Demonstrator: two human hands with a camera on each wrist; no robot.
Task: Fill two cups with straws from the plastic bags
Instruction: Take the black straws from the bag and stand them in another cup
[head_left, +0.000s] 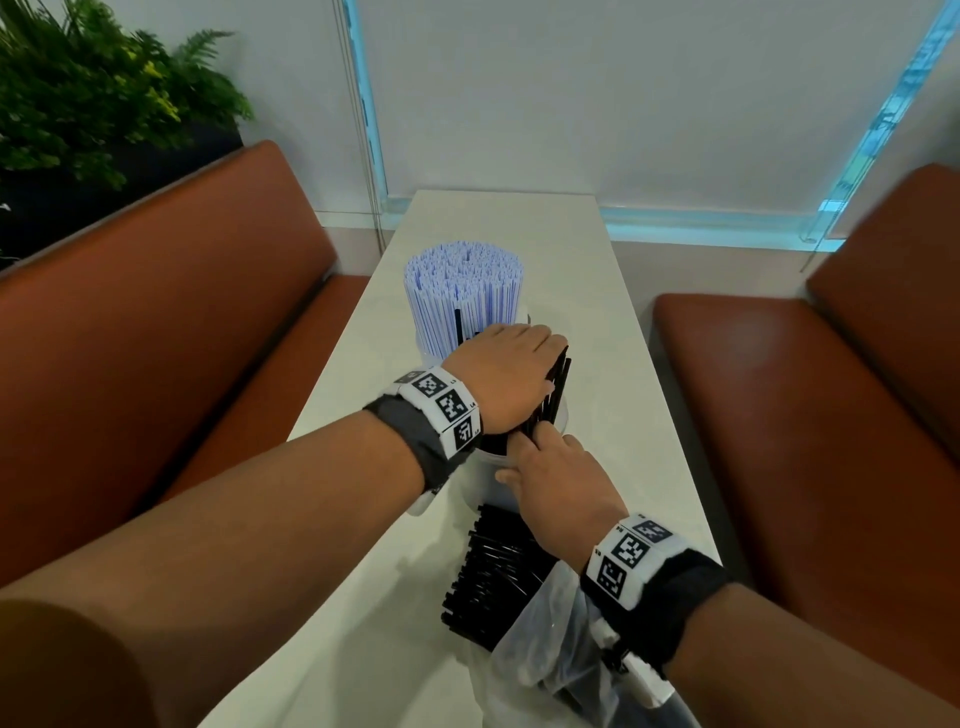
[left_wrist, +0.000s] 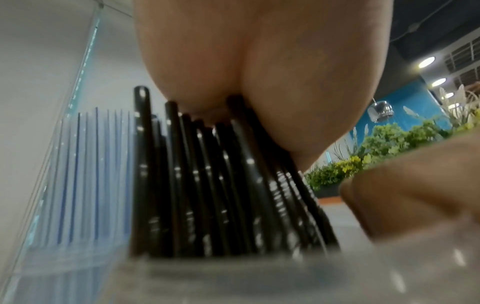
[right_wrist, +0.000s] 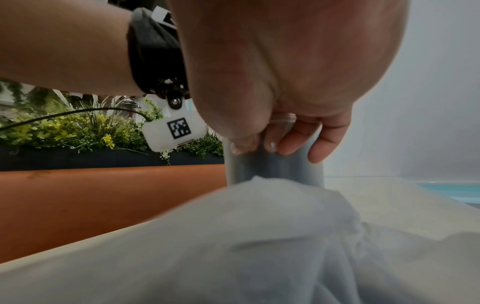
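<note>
A far cup packed with upright blue-and-white straws (head_left: 462, 286) stands mid-table. In front of it is a clear cup (head_left: 485, 480) holding black straws (head_left: 553, 389), some leaning right. My left hand (head_left: 504, 374) lies flat on their tops, and the palm (left_wrist: 259, 72) presses on the black straws (left_wrist: 207, 185). My right hand (head_left: 550, 478) grips the near rim of this cup, its fingertips (right_wrist: 285, 148) curled round the cup wall (right_wrist: 272, 168). More black straws (head_left: 493, 571) lie in a plastic bag (head_left: 550, 654) near me.
The narrow white table (head_left: 519, 234) runs away from me between two brown bench seats (head_left: 156, 338) (head_left: 805, 415). A planter with green plants (head_left: 78, 104) stands behind the left bench. The crumpled bag (right_wrist: 259, 246) lies under my right wrist.
</note>
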